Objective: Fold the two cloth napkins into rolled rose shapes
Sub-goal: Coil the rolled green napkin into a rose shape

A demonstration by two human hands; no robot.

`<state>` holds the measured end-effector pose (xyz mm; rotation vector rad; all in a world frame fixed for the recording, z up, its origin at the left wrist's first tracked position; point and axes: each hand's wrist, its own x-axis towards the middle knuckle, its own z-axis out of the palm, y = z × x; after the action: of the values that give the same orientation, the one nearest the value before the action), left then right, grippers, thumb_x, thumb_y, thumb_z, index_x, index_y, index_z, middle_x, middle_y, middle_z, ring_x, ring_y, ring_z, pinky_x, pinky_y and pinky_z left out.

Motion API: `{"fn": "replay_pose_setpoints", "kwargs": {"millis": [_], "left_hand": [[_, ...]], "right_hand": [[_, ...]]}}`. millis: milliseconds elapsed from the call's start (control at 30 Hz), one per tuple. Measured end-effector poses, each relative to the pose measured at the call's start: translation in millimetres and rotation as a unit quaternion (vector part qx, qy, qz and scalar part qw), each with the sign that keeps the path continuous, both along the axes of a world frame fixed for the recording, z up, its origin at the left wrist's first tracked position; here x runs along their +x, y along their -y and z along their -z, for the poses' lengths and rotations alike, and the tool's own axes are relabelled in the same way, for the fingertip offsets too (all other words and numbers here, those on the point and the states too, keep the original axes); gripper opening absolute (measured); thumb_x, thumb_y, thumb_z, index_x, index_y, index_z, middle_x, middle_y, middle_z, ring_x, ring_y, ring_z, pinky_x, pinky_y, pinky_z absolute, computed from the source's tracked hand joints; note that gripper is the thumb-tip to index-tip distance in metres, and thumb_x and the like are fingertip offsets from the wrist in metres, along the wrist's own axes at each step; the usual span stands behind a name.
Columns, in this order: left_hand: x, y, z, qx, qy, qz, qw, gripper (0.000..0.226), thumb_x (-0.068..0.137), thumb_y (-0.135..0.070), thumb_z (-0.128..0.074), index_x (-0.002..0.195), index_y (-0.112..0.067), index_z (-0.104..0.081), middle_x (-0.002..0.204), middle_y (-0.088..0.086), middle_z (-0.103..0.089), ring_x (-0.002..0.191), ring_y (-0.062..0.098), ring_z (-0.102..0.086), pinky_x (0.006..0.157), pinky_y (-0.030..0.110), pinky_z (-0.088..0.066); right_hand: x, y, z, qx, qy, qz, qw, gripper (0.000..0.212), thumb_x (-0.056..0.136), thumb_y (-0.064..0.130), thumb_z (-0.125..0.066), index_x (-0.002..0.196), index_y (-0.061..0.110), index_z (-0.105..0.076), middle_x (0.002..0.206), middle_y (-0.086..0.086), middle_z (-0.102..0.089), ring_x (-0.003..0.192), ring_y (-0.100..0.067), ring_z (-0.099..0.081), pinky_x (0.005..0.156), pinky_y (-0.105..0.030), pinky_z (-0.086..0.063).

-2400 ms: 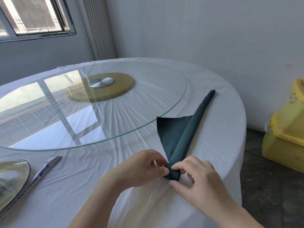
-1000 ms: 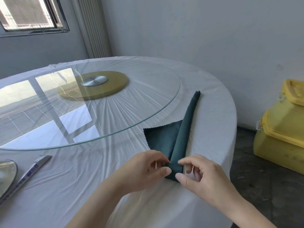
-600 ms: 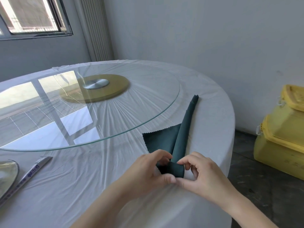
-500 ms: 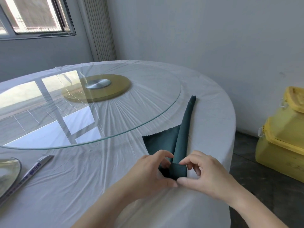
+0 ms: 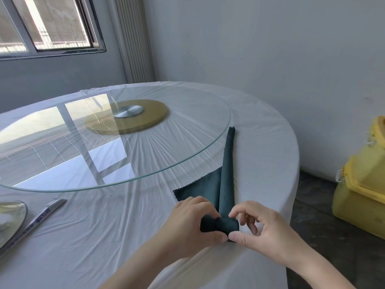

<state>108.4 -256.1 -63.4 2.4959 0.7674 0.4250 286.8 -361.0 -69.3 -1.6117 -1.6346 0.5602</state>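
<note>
Napkin (image 5: 227,184), dark teal, lies on the white tablecloth (image 5: 125,236) just outside the rim of the glass turntable (image 5: 145,142), on the side nearer the yellow bins. We use the turntable as our landmark throughout. We see the cloth as a long narrow band running away from us, its far tip touching or just beside the glass rim; we cannot tell which. A flat triangular flap with a scalloped edge spreads from the band toward the turntable.

At the near end of the band the cloth is rolled into a short, tight coil. Our left hand (image 5: 193,222) has its fingers curled over the top of the coil and its thumb pressed against the near side, so it pinches the roll. Our right hand (image 5: 260,230) pinches the same coil from the other side: thumb at the near edge, index finger arched over the top, remaining fingers loosely curled and off the cloth. The two thumbs almost meet in front of the coil.

Under the glass sits a round yellowish base with a metal hub (image 5: 128,110). On our side of the turntable, well apart from the napkin, lies a marker pen (image 5: 41,215), next to a partly visible glass dish (image 5: 11,217). Only one napkin is in view.
</note>
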Motion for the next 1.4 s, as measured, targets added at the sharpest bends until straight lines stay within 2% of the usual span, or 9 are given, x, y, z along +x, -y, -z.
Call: {"fn": "replay_pose_setpoints", "kwargs": {"millis": [100,200,333,500,667,800,1133,1300,1400], "left_hand": [[2.6,0.1,-1.9,0.024,-0.03,-0.026,0.999,0.057,0.063,-0.072,-0.045,0.107,-0.038,-0.058,0.102,-0.029,-0.043,0.101,-0.005,-0.034,0.095,0.009,-0.014],[1.8,4.5,-0.5,0.061,-0.059,-0.04,0.996,0.063,0.066,-0.074,-0.036,0.119,-0.041,-0.049,0.106,-0.032,-0.037,0.106,-0.008,-0.023,0.11,0.028,-0.006],[-0.6,11.0,-2.6,0.059,-0.049,-0.049,0.996,0.047,0.077,-0.056,-0.061,0.117,-0.043,-0.042,0.102,-0.038,-0.034,0.111,-0.011,-0.022,0.109,0.029,0.013],[6.0,10.0,-4.8,0.004,-0.02,-0.046,0.999,0.034,0.072,-0.049,-0.064,0.095,-0.048,-0.039,0.096,-0.025,-0.052,0.105,-0.009,-0.04,0.11,0.027,0.008],[11.5,10.6,-2.1,-0.002,-0.004,-0.047,0.999,0.033,0.059,-0.064,-0.053,0.087,-0.05,-0.042,0.089,-0.028,-0.054,0.106,-0.012,-0.041,0.107,0.019,0.018],[14.8,17.6,-6.0,-0.019,-0.007,-0.041,0.999,0.029,0.062,-0.06,-0.06,0.084,-0.048,-0.045,0.086,-0.025,-0.056,0.103,-0.011,-0.043,0.107,0.019,0.017],[18.5,15.9,-11.4,-0.003,-0.023,-0.026,0.999,0.04,0.06,-0.067,-0.049,0.091,-0.043,-0.056,0.086,-0.021,-0.052,0.089,-0.012,-0.044,0.098,0.014,-0.02],[15.2,24.4,-8.9,0.051,0.041,-0.031,0.997,0.04,0.073,-0.065,-0.043,0.108,-0.047,-0.052,0.101,-0.031,-0.046,0.102,-0.018,-0.036,0.107,0.02,-0.002],[16.2,25.5,-9.9,0.08,0.027,-0.032,0.996,0.049,0.068,-0.07,-0.038,0.109,-0.046,-0.052,0.094,-0.036,-0.041,0.099,-0.021,-0.032,0.106,0.018,0.007]], "right_hand": [[0.3,-2.4,4.5,0.034,-0.023,0.02,0.999,0.032,0.06,0.059,-0.066,0.087,0.042,-0.064,0.079,0.012,-0.055,0.056,-0.007,-0.045,0.061,-0.017,-0.039],[6.0,-10.2,7.0,0.036,-0.04,0.031,0.998,0.032,0.061,0.061,-0.065,0.086,0.041,-0.067,0.072,0.013,-0.055,0.059,-0.007,-0.046,0.058,-0.014,-0.037],[11.2,-16.5,5.3,0.02,-0.035,0.025,0.999,0.013,0.073,0.044,-0.075,0.084,0.043,-0.068,0.071,0.013,-0.057,0.063,-0.007,-0.051,0.059,-0.012,-0.036],[14.4,-13.0,4.4,0.014,-0.04,0.026,0.999,0.027,0.064,0.062,-0.067,0.085,0.044,-0.069,0.075,0.014,-0.056,0.062,-0.005,-0.049,0.06,-0.012,-0.036],[16.4,-1.0,2.0,-0.01,0.003,0.02,1.0,0.039,0.061,0.044,-0.082,0.094,0.045,-0.061,0.081,0.016,-0.054,0.057,-0.004,-0.044,0.057,-0.012,-0.036],[20.4,5.0,0.1,0.004,0.009,0.015,1.0,0.036,0.054,0.059,-0.069,0.084,0.039,-0.066,0.078,0.015,-0.055,0.058,-0.005,-0.047,0.058,-0.012,-0.035],[25.4,5.5,5.0,-0.006,-0.034,0.014,0.999,0.019,0.063,0.053,-0.074,0.072,0.037,-0.07,0.067,0.015,-0.057,0.058,-0.002,-0.049,0.056,-0.011,-0.036],[27.9,-2.3,5.6,-0.013,-0.021,0.009,1.0,0.042,0.059,0.075,-0.057,0.074,0.039,-0.072,0.07,0.015,-0.055,0.061,-0.007,-0.051,0.057,-0.014,-0.035],[27.7,-3.7,4.4,-0.012,-0.026,0.004,1.0,0.035,0.065,0.066,-0.064,0.091,0.043,-0.07,0.068,0.017,-0.055,0.059,-0.002,-0.049,0.058,-0.013,-0.036]]}}
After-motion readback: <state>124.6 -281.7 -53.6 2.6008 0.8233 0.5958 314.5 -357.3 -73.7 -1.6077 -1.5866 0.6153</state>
